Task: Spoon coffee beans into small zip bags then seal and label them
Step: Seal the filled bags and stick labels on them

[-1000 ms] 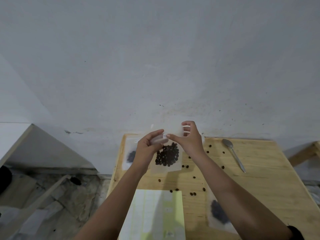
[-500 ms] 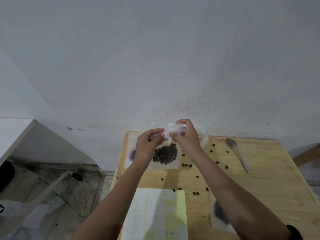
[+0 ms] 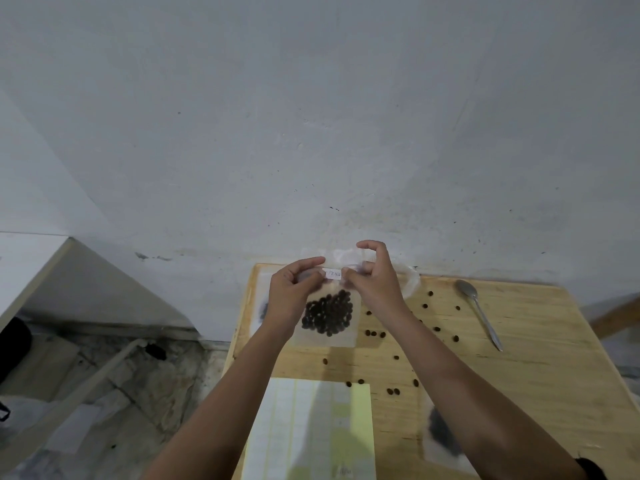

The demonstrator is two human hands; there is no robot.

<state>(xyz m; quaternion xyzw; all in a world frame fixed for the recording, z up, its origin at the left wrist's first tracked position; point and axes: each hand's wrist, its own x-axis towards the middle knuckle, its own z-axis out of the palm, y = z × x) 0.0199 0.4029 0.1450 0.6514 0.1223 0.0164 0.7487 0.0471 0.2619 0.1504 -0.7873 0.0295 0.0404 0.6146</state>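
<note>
Above a wooden table (image 3: 554,393), the left hand (image 3: 289,296) and right hand (image 3: 374,282) pinch the top of a zip bag (image 3: 325,340) of coffee beans (image 3: 327,315), a white label (image 3: 331,274) between their fingertips; a spoon (image 3: 479,315) lies right of the right hand.

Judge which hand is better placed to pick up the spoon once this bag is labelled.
Right, probably. The spoon lies on the table to the right of the right hand; the left hand, pinching the other top corner of the bag, would have to cross over.
</note>
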